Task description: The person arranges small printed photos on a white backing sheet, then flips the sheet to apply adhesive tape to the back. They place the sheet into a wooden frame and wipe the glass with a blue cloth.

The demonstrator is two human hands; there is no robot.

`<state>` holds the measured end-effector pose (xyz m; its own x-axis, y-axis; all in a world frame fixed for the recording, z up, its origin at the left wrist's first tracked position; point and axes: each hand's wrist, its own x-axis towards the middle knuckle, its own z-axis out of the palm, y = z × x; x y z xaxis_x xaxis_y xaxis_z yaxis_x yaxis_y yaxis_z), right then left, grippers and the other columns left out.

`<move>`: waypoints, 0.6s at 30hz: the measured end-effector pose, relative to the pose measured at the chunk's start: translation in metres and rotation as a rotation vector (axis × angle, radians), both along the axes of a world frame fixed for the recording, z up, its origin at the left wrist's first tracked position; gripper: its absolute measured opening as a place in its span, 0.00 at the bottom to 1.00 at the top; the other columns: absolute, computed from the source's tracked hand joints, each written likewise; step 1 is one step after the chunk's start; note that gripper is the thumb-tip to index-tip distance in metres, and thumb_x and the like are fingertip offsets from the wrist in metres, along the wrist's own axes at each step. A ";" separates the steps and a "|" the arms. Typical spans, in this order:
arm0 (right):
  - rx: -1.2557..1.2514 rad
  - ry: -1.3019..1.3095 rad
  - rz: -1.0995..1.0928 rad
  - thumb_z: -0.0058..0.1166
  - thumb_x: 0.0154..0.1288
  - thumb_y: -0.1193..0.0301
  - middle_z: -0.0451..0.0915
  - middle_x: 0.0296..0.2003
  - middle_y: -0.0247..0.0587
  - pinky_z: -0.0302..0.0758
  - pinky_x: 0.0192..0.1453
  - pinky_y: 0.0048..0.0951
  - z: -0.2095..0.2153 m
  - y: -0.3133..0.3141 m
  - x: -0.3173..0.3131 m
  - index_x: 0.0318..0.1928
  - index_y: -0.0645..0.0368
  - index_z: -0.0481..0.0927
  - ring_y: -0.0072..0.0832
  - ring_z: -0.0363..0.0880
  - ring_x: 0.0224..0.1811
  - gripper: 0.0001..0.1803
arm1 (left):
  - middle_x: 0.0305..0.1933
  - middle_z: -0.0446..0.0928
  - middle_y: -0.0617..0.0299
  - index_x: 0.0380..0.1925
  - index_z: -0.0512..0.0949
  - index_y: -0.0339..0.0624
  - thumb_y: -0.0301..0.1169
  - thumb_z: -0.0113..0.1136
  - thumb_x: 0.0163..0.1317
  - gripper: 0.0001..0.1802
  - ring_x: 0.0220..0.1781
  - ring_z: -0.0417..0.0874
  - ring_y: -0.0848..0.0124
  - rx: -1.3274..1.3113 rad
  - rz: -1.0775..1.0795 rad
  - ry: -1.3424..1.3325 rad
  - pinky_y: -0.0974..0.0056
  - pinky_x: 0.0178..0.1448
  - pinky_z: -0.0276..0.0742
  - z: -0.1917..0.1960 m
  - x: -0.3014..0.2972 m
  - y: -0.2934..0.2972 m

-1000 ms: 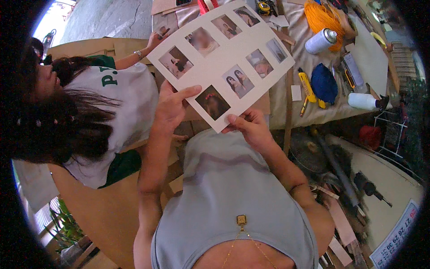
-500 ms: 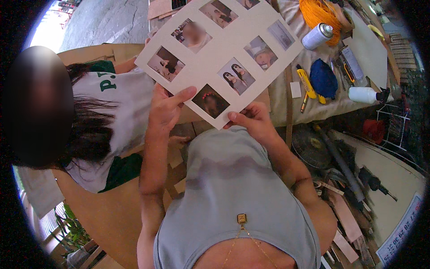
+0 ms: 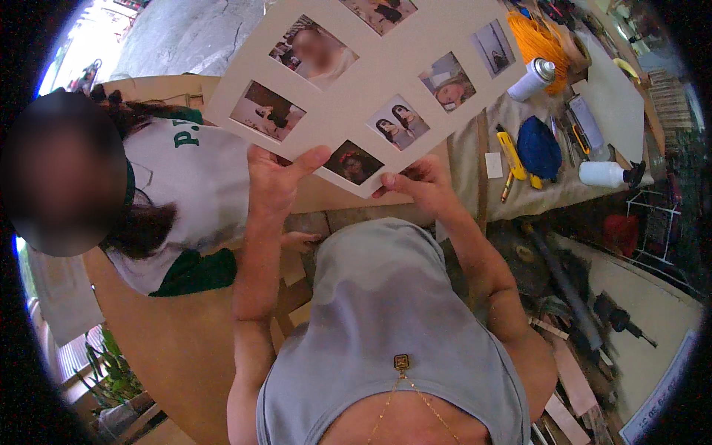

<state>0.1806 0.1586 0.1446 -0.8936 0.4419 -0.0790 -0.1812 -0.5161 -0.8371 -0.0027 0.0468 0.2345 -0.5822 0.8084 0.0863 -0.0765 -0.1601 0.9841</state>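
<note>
A large off-white photo mat (image 3: 371,68) with several small photos set in its windows is held up in front of me, tilted, its upper edge running out of the picture. My left hand (image 3: 276,178) grips the lower left edge, thumb on the front face and fingers behind. Near the bottom corner, my right hand (image 3: 419,185) pinches the edge the same way, its thumb beside a dark photo (image 3: 354,162) of a head with red flowers. The fingers behind the mat are mostly hidden.
At left stands another person in a white and green shirt (image 3: 208,167). On the cloth-covered bench at right lie a spray can (image 3: 531,80), orange cord (image 3: 545,48), a yellow utility knife (image 3: 510,154), a dark blue bundle (image 3: 539,147) and a white bottle (image 3: 601,174). Tools and wood scraps (image 3: 571,371) crowd the lower right.
The photo mat has shifted up and tilted, looking larger, with both hands still on it. The other person's head and hair have moved, with the head now slightly lower.
</note>
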 end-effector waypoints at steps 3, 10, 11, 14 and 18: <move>0.010 0.033 0.011 0.61 0.60 0.73 0.83 0.38 0.45 0.80 0.47 0.33 -0.011 0.006 -0.006 0.42 0.70 0.80 0.33 0.84 0.38 0.13 | 0.44 0.80 0.58 0.46 0.77 0.34 0.20 0.70 0.49 0.22 0.45 0.81 0.72 0.005 0.018 0.117 0.67 0.50 0.78 -0.001 -0.001 0.000; -0.087 0.102 0.048 0.62 0.60 0.73 0.83 0.40 0.46 0.81 0.47 0.36 -0.010 0.017 -0.019 0.43 0.68 0.80 0.34 0.83 0.40 0.14 | 0.44 0.81 0.57 0.44 0.77 0.32 0.19 0.70 0.49 0.20 0.43 0.82 0.72 0.001 0.050 0.251 0.67 0.49 0.79 0.006 -0.002 0.003; -0.080 0.111 0.048 0.62 0.60 0.73 0.83 0.41 0.46 0.81 0.47 0.36 -0.012 0.018 -0.021 0.44 0.68 0.80 0.34 0.83 0.41 0.14 | 0.44 0.81 0.57 0.44 0.77 0.32 0.19 0.70 0.49 0.20 0.43 0.82 0.71 0.005 0.049 0.270 0.67 0.49 0.79 0.006 -0.002 0.003; -0.068 0.119 0.046 0.62 0.59 0.72 0.82 0.42 0.46 0.80 0.48 0.36 -0.010 0.020 -0.025 0.45 0.67 0.79 0.34 0.82 0.43 0.16 | 0.44 0.81 0.58 0.45 0.77 0.33 0.19 0.70 0.49 0.21 0.44 0.82 0.71 0.009 0.051 0.318 0.67 0.49 0.79 0.007 -0.003 0.002; 0.122 -0.167 0.018 0.63 0.59 0.69 0.82 0.43 0.46 0.77 0.53 0.34 -0.041 0.020 -0.028 0.50 0.66 0.77 0.33 0.81 0.46 0.21 | 0.43 0.81 0.59 0.45 0.78 0.34 0.20 0.70 0.50 0.20 0.44 0.82 0.71 0.043 0.083 0.317 0.66 0.49 0.79 0.005 -0.003 -0.006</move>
